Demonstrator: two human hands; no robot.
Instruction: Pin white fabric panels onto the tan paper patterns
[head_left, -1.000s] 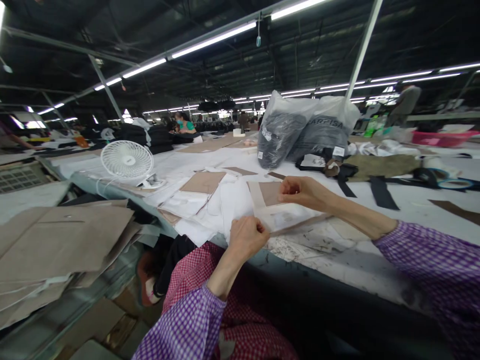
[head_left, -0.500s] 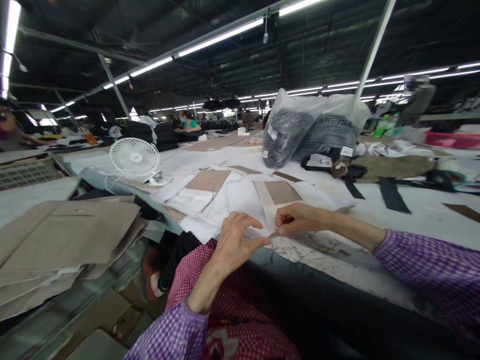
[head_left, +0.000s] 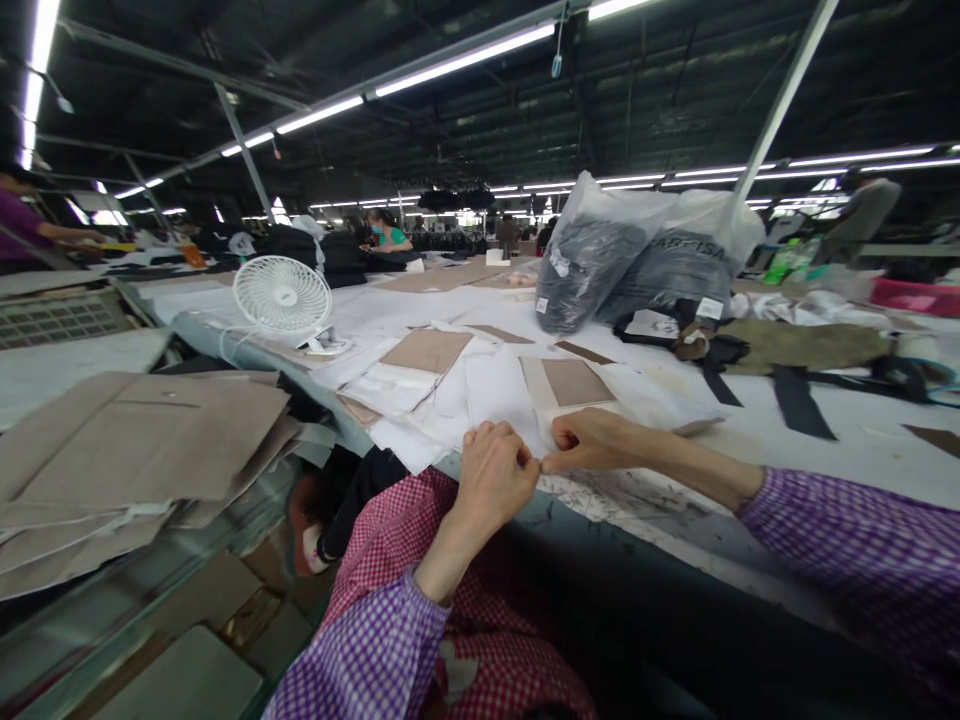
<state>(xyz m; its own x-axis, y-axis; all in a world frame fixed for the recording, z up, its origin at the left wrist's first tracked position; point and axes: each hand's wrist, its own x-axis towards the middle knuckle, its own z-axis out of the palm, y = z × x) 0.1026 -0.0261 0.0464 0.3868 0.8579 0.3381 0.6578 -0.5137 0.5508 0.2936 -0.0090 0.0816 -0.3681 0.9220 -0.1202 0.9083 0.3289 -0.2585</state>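
At the near edge of the worktable, my left hand is closed in a pinch, thumb against bent fingers. My right hand also pinches, and its fingertips nearly meet those of the left. Whatever lies between the fingertips is too small and hidden to make out. Just beyond my hands, a pale flat piece with a brown rectangle lies on the table, its near end reaching under my right hand. White sheets spread to its left, along with another brown panel on white material.
A white fan stands at the table's left edge. Stacked beige panels lie at lower left. Plastic bags of dark goods sit farther back, with dark strips to the right. Other people work in the background.
My left thumb and fingers, apart before, have closed together and moved right towards my right fingertips. My right hand has stayed nearly in place. The view has shifted slightly.
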